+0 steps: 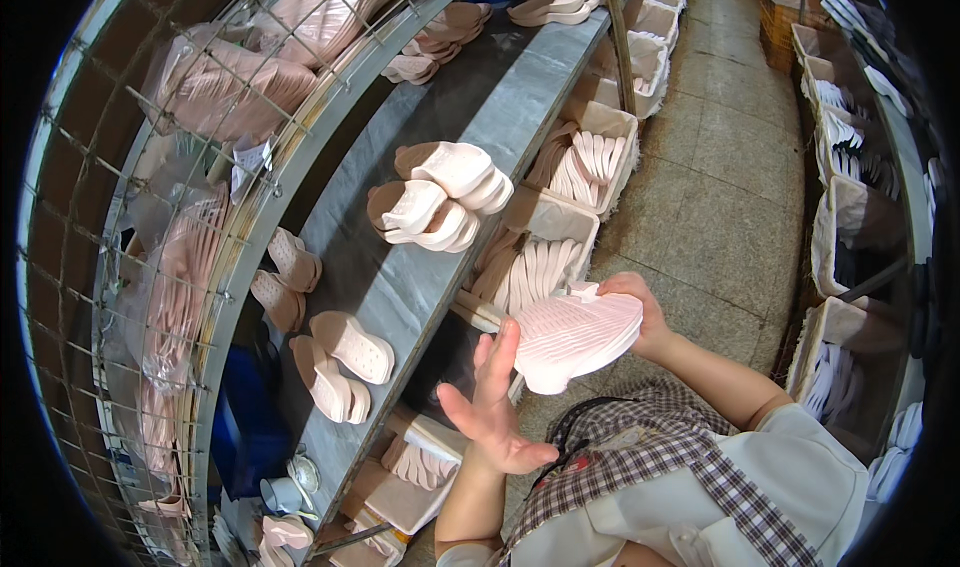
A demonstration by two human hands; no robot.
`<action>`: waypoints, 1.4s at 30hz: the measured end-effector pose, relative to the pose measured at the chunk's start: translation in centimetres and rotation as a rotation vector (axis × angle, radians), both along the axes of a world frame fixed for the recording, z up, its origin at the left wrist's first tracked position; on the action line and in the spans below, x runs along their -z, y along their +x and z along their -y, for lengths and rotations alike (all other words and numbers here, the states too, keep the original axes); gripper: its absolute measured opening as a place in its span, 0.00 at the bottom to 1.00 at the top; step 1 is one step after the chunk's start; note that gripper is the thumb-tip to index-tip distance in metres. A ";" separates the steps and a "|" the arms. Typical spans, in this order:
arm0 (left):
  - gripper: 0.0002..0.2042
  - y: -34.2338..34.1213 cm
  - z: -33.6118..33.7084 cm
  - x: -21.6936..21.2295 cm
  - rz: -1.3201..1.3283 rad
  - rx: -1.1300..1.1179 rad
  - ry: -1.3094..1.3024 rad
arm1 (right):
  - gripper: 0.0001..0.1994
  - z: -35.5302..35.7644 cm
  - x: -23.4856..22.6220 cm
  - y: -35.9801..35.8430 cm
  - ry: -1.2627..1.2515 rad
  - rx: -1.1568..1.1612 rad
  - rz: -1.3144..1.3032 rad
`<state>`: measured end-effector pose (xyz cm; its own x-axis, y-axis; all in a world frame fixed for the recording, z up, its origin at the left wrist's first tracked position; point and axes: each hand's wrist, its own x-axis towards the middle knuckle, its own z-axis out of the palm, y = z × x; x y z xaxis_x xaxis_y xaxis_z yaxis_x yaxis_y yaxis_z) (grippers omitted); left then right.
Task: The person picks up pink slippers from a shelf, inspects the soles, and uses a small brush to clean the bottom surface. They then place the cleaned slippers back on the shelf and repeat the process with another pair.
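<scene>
My right hand (637,309) is closed round the far edge of a pale pink shoe sole (575,337). Its ribbed face is turned upward, and a second layer shows along its lower edge. I cannot tell whether the upper part of a shoe is attached underneath. My left hand (492,407) is raised just left of the sole with its fingers spread, and nothing is in it. Beyond both hands, a stack of cream-pink shoes (440,199) sits on the grey bench (400,297). More pink shoes (343,362) lie nearer on the same bench.
Lined bins (600,122) with pink soles run along the bench's right edge. A wire-mesh rack (130,257) with plastic-wrapped pink pieces (235,82) rises at the left. A small cup (286,494) stands at the bench's near end. More bins (830,367) line the tiled aisle (715,182) at the right.
</scene>
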<state>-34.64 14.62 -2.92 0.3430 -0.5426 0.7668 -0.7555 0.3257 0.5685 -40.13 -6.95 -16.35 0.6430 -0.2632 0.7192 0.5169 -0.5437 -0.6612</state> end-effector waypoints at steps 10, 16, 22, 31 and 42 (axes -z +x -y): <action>0.54 0.0 -1.7 -0.2 0.023 -0.074 -0.002 | 0.23 -1.6 -1.3 1.4 0.092 -0.037 0.030; 0.53 0.6 -1.6 -0.1 0.000 -0.076 -0.019 | 0.23 -1.6 -1.3 1.8 0.066 -0.029 0.010; 0.36 0.4 -2.8 -2.9 0.352 -0.233 0.393 | 0.20 -1.2 -1.1 2.7 0.055 0.032 -0.165; 0.41 5.1 -7.0 0.4 -1.111 0.171 -0.571 | 0.16 7.1 -12.2 10.7 0.738 -0.164 -0.829; 0.42 4.8 -9.8 1.7 -1.320 0.398 -1.013 | 0.17 9.3 -19.4 30.6 0.802 -0.534 -0.926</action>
<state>-29.86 24.40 -4.61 0.9527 -0.2573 0.1616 0.2326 0.9598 0.1570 -9.56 -16.25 3.08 0.9624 0.0303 -0.2699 -0.2671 0.2849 -0.9206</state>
